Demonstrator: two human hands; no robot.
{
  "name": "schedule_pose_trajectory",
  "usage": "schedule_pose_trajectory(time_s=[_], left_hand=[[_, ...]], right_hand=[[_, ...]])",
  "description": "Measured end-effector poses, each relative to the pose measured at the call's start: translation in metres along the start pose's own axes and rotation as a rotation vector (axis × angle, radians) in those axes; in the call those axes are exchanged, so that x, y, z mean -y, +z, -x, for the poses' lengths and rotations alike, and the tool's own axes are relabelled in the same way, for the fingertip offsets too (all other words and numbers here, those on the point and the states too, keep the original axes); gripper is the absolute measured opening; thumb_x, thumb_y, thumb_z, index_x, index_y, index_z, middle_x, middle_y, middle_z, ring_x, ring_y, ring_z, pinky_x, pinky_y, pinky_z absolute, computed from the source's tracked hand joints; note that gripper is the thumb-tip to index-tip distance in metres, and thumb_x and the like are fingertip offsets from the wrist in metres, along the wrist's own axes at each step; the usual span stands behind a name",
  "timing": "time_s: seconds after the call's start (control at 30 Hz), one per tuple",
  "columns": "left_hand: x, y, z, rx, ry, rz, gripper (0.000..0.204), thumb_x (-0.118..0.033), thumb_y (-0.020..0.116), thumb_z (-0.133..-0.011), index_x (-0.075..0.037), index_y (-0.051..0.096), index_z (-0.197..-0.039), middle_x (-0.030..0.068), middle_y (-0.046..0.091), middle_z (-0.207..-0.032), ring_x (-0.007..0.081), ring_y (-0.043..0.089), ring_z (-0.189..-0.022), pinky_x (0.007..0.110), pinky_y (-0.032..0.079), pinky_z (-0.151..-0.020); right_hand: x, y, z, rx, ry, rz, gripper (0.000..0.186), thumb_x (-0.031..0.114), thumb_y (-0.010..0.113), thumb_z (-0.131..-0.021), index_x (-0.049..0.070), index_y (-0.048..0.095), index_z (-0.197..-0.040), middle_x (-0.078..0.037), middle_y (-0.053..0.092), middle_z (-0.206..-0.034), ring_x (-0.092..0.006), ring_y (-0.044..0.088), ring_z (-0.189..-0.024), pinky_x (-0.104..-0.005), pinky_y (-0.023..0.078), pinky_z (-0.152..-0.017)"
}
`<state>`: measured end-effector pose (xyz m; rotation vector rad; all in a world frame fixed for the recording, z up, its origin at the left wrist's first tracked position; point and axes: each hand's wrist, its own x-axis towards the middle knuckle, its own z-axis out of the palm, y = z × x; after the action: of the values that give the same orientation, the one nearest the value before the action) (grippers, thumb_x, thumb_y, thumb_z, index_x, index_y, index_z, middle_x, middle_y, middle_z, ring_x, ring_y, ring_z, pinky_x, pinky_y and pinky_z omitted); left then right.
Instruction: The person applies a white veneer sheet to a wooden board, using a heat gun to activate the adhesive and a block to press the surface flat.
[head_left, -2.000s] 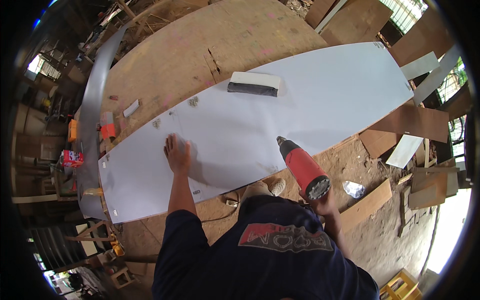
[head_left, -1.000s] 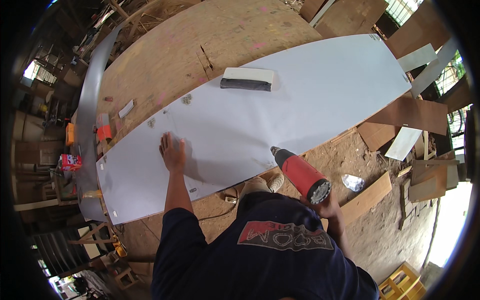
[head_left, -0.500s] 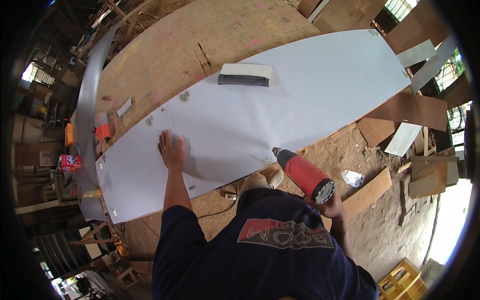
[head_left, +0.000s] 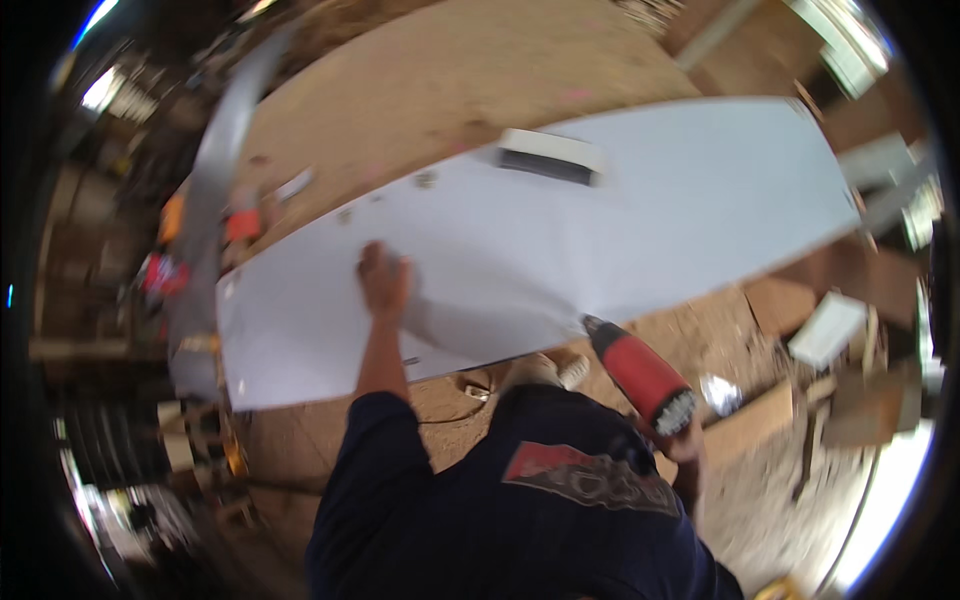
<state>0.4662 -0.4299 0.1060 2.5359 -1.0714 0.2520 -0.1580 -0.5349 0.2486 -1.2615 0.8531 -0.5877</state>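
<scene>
A long panel with a smooth pale grey-white face (head_left: 700, 190) lies across the table, its ends tapering. My left hand (head_left: 384, 284) is on its left part, thumb apart from the other fingers, holding nothing; motion blurs it. My right hand (head_left: 682, 443) grips a red and black heat gun (head_left: 645, 375), and the gun's body hides part of that hand. Its nozzle points at the panel's near edge, right of the middle, where the white surface shows creases. Near the far edge rests a white block with a dark strip along one side (head_left: 550, 157).
Beyond the panel spreads a brown wooden tabletop (head_left: 430, 80). A curved grey strip (head_left: 215, 160) stands along its left. Orange-red things (head_left: 242, 224) sit at the left end. Board offcuts (head_left: 828, 330) and a crumpled clear plastic piece (head_left: 720, 393) lie at the right. A dark cord (head_left: 445, 421) trails below.
The whole view has shifted and blurred, with the panel now lying at a flatter slant. My left hand's fingers look more drawn in. The heat gun still points at the near edge.
</scene>
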Motion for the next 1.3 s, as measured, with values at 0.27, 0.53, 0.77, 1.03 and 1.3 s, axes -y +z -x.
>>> schedule_pose_trajectory(time_s=[0.27,0.53,0.77,1.03,1.3], left_hand=[[0.004,0.023,-0.001,0.063,-0.284,0.154,0.082,-0.04,0.071,-0.097,0.003,0.041,-0.161,0.0258,0.041,-0.169,0.043,0.033,-0.16,0.06,0.023,-0.132],[-0.061,-0.029,0.061,0.277,-0.361,0.673,0.049,-0.027,0.067,-0.1,0.0,0.066,-0.141,0.0253,0.058,-0.152,0.0389,0.05,-0.146,0.051,0.037,-0.124],[-0.092,-0.083,0.207,-0.053,-0.433,0.477,0.044,-0.023,0.071,-0.097,-0.005,0.068,-0.138,0.0231,0.055,-0.156,0.0398,0.043,-0.154,0.052,0.032,-0.13],[-0.138,-0.09,0.311,-0.434,-0.588,0.47,0.033,-0.021,0.074,-0.093,-0.007,0.072,-0.122,0.0215,0.059,-0.151,0.0423,0.05,-0.146,0.053,0.041,-0.123],[-0.243,0.0,0.499,-0.432,-1.066,0.369,0.028,-0.018,0.069,-0.094,-0.009,0.075,-0.119,0.019,0.072,-0.127,0.0399,0.066,-0.125,0.052,0.052,-0.108]], right_hand=[[0.008,-0.021,-0.079,0.344,0.464,0.27,0.06,0.034,0.078,-0.099,0.01,0.05,-0.146,0.0,0.056,-0.07,-0.0139,0.056,-0.053,-0.0311,0.043,-0.047],[0.08,0.067,-0.135,0.484,0.289,0.629,0.046,0.032,0.079,-0.099,0.009,0.059,-0.133,-0.001,0.055,-0.068,-0.0146,0.055,-0.05,-0.0309,0.044,-0.045],[0.104,0.117,-0.16,0.664,0.226,0.698,0.044,0.032,0.079,-0.099,0.009,0.06,-0.131,-0.001,0.055,-0.068,-0.0146,0.055,-0.05,-0.0308,0.044,-0.044],[0.102,0.081,-0.185,0.823,0.143,0.688,0.042,0.031,0.079,-0.099,0.008,0.061,-0.129,-0.001,0.055,-0.067,-0.0147,0.055,-0.049,-0.0306,0.043,-0.044],[0.099,0.011,-0.2,0.908,0.124,0.641,0.04,0.031,0.079,-0.099,0.008,0.062,-0.127,-0.001,0.055,-0.067,-0.0148,0.055,-0.049,-0.0304,0.043,-0.044]])
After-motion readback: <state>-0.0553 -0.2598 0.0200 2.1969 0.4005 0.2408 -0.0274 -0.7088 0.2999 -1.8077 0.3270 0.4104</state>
